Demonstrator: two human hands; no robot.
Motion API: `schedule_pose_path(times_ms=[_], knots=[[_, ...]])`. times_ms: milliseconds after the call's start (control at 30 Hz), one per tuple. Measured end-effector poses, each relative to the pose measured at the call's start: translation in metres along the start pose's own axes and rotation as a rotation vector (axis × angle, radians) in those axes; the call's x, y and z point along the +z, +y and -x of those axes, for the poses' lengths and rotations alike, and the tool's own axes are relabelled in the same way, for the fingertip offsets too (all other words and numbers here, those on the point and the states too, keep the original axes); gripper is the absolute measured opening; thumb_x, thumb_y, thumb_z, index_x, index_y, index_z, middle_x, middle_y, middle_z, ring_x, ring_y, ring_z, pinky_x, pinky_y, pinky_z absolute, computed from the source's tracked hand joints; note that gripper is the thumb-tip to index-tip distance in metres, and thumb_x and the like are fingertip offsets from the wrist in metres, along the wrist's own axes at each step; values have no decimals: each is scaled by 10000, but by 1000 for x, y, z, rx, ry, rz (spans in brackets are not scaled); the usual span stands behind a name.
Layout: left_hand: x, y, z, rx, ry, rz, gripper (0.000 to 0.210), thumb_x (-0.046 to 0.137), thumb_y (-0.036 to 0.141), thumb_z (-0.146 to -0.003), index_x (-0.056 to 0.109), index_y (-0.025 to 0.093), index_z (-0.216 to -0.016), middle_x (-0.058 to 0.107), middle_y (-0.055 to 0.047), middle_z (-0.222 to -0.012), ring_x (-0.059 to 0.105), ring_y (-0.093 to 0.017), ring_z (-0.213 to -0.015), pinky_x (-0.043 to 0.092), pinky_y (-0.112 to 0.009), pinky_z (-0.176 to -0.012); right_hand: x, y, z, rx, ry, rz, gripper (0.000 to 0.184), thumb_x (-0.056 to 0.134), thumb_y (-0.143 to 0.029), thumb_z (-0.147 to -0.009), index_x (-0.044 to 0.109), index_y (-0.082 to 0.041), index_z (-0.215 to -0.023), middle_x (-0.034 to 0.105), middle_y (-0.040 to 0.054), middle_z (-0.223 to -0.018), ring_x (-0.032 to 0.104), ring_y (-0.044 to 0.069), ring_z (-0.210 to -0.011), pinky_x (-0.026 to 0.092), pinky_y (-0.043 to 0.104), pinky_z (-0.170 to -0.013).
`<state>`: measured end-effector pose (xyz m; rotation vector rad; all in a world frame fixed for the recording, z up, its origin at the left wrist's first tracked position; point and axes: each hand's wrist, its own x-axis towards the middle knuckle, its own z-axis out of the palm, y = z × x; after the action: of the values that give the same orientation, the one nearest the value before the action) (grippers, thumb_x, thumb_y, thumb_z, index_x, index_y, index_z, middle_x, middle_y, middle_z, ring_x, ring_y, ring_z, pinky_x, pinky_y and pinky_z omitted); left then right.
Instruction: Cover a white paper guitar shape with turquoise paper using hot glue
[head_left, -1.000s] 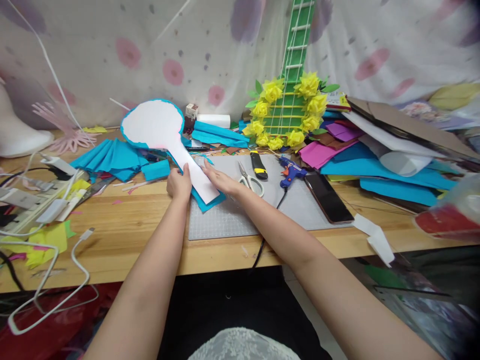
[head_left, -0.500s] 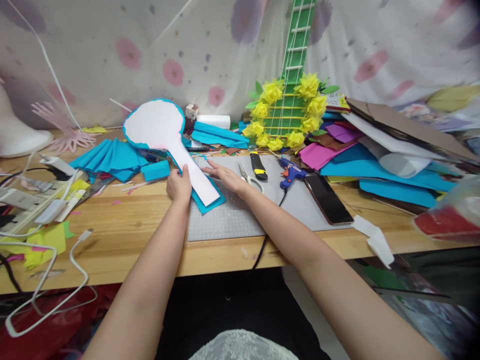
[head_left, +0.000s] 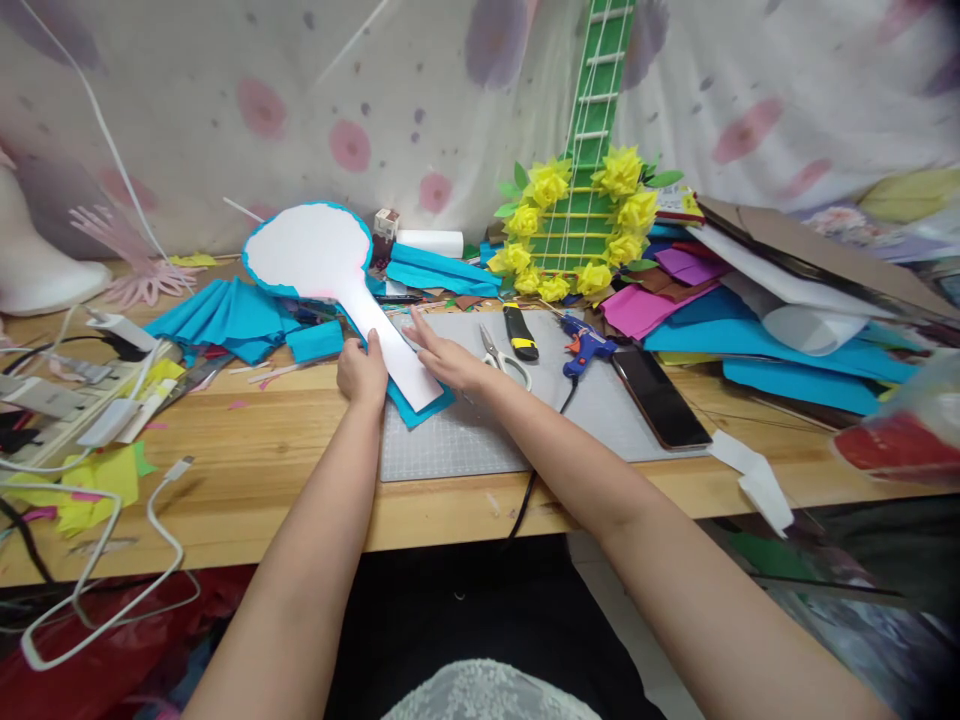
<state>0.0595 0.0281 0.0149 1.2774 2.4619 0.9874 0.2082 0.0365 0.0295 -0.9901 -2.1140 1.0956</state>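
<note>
Spotted curtain [head_left: 420, 120] at 12. Wooden desk [head_left: 292, 450] before it; clock read from its front middle. Heap of coloured paper and board [head_left: 795, 340] at 2. Green guitar shape [head_left: 570, 240], yellow flowers ringing its body, between 12 and 1. Grey gridded mat [head_left: 465, 435] at 12. White guitar-shaped cutout [head_left: 311, 250] at 11, rounded head toward 11, neck end over the mat; blue paper backs it and shows at the rim. Left hand [head_left: 362, 372] grips the neck's left side, thumb on top; other fingers partly hidden. Right hand [head_left: 450, 360] spread, alongside the neck's right edge; contact unclear. Phone [head_left: 664, 398] at 2, glue gun [head_left: 587, 346] at 1. Scissors [head_left: 502, 357] and utility knife [head_left: 520, 332] near each other at 12.
</note>
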Motion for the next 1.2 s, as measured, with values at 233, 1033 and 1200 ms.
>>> schedule_pose_path(times_ms=[233, 1033, 1200], knots=[[2, -2, -2, -23, 57, 15, 390, 328, 485, -911, 588, 197, -953, 663, -122, -1028, 598, -260, -989, 428, -337, -773, 9, 17, 9, 154, 28, -226, 841, 377, -127, -776, -58, -176, -1494, 389, 57, -1454, 291, 151, -1382, 148, 436, -1145], [3, -1, -2, -35, 74, 69, 389, 352, 466, -908, 590, 164, -966, 660, -144, -1048, 598, -280, -1005, 425, -366, -838, 7, 6, 17, -94, -36, -21, 688, 295, -252, -879, 14, -134, -1497, 430, 61, -1433, 260, 167, -1396, 168, 437, -1150], [4, -2, -1, -26, 82, 84, 365, 367, 463, -903, 583, 170, -935, 658, -147, -1031, 597, -282, -999, 424, -374, -844, 8, 17, 4, -101, 135, -187, 735, 274, -152, -845, -80, -171, -1488, 306, 44, -1506, 225, 130, -1404, 197, 426, -1138]])
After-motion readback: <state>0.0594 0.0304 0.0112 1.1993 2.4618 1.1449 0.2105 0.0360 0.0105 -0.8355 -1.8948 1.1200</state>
